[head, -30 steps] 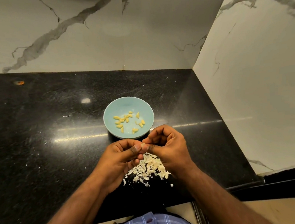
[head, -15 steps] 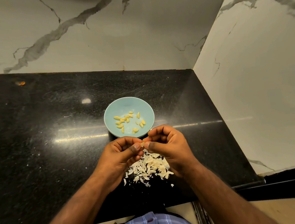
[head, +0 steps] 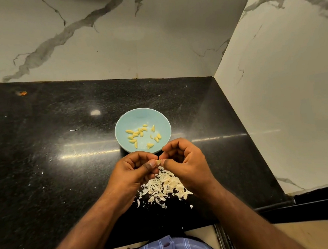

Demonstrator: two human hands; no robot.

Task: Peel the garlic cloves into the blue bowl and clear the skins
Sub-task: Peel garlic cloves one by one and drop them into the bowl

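Note:
A light blue bowl (head: 141, 116) sits on the black counter (head: 43, 154) and holds several peeled yellow garlic cloves (head: 135, 135). Just in front of the bowl, my left hand (head: 131, 172) and my right hand (head: 184, 162) meet with fingers curled, pinching one small garlic clove (head: 159, 162) between thumbs and fingertips. Under and between the hands lies a heap of pale garlic skins (head: 164, 187) on the counter.
Marble walls rise at the back (head: 112, 39) and on the right (head: 285, 93), forming a corner. The counter's front edge (head: 275, 206) runs near my body. A small orange speck (head: 22, 93) lies far left on the counter.
Both hands have stayed together over the skin heap, fingers working slightly on the clove. Nothing else has moved.

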